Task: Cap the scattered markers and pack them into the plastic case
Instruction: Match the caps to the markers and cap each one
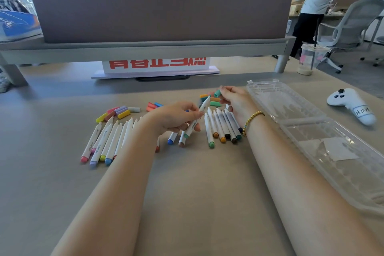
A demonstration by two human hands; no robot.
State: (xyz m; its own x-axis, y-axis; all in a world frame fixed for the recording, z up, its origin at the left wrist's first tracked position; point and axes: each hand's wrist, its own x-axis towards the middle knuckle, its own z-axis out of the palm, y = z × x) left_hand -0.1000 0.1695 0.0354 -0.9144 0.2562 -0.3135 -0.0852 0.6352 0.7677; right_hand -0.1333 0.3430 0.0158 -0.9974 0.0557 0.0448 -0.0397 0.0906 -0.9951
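- Left hand (176, 116) pinches white uncapped marker (196, 122), tip toward one o'clock.
- Right hand (233, 100) pinches teal cap (217, 93) just beyond tip.
- Plastic case (311, 131) at three o'clock lies open, holds only paper slip (338, 148).

The left forearm (128, 164) hides the middle markers (112, 141) on the desk (187, 193), the plastic case (324, 141) runs off the right edge, and its paper slip's (338, 149) print is unreadable.
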